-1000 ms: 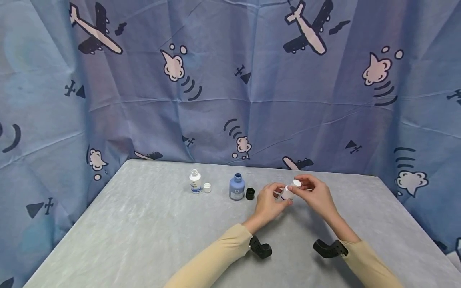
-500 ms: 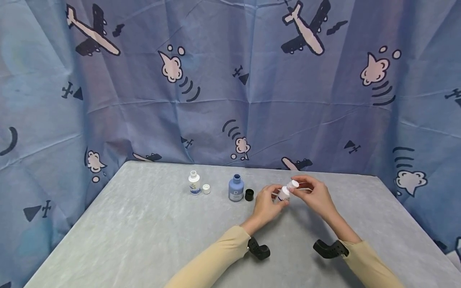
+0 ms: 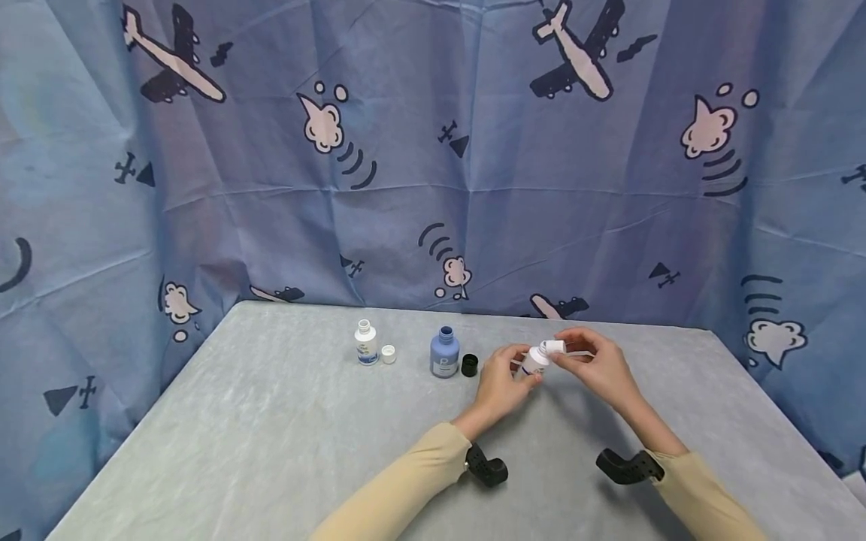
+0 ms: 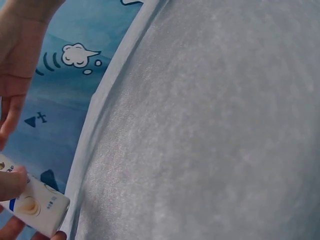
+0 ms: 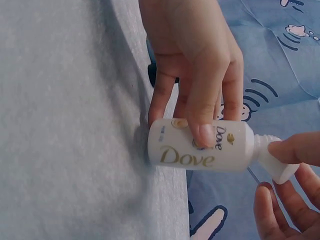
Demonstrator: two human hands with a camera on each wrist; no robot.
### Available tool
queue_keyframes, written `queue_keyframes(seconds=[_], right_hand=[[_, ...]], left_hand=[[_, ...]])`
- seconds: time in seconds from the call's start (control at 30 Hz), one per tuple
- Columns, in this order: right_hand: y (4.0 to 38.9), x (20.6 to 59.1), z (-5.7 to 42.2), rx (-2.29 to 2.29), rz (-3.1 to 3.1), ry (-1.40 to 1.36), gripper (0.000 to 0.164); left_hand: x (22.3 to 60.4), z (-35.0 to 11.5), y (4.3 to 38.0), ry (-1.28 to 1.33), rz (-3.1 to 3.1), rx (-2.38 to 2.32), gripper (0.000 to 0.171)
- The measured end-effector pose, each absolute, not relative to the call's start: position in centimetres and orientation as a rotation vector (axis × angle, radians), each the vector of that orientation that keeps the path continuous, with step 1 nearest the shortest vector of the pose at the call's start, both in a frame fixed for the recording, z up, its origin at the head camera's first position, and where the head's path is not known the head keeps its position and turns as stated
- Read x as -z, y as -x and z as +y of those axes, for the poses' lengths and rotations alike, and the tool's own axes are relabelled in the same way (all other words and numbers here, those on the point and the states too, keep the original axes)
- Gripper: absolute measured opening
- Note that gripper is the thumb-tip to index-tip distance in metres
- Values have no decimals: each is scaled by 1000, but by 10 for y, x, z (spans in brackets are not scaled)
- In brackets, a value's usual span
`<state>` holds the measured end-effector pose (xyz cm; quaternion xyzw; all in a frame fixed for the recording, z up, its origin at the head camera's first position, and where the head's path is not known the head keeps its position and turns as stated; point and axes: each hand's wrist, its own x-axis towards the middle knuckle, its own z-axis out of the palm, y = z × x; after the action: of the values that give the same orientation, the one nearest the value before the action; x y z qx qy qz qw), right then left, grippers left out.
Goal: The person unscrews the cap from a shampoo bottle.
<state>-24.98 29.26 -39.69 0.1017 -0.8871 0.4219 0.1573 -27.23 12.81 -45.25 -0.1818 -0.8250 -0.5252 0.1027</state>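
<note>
My left hand (image 3: 499, 385) grips a small white Dove bottle (image 3: 533, 364) around its body and holds it tilted, mouth to the right. The right wrist view shows the bottle (image 5: 227, 152) side-on, its label toward the camera. Thumb and fingers of my right hand (image 3: 601, 368) pinch a white screw cap (image 3: 555, 346). In the right wrist view this cap (image 5: 278, 169) sits askew at the neck, with some thread (image 5: 264, 141) showing. At the lower left of the left wrist view, the bottle's base end (image 4: 47, 212) pokes out from the fingers.
Left of my hands stand an uncapped blue bottle (image 3: 444, 355) with a black cap (image 3: 470, 365) beside it, and an uncapped white bottle (image 3: 367, 344) with a white cap (image 3: 389, 354). Everything rests on a grey-covered table (image 3: 271, 421); a blue patterned curtain (image 3: 406, 150) hangs behind.
The right hand has shifted slightly right, and the cap has tipped over from in line with the neck to an angle across it. The left hand keeps its grip on the bottle.
</note>
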Motion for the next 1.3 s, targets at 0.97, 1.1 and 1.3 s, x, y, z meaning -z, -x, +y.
queue_keyframes(seconds=[0.97, 1.1, 1.3], right_hand=[[272, 397, 322, -1026, -2769, -363, 31], [274, 406, 322, -1064, -2795, -322, 32], [277, 417, 324, -1051, -2831, -312, 33]], left_hand=[[449, 140, 284, 453, -2490, 1527, 40], [453, 141, 284, 421, -2479, 1521, 40], [453, 140, 285, 399, -2488, 1553, 41]])
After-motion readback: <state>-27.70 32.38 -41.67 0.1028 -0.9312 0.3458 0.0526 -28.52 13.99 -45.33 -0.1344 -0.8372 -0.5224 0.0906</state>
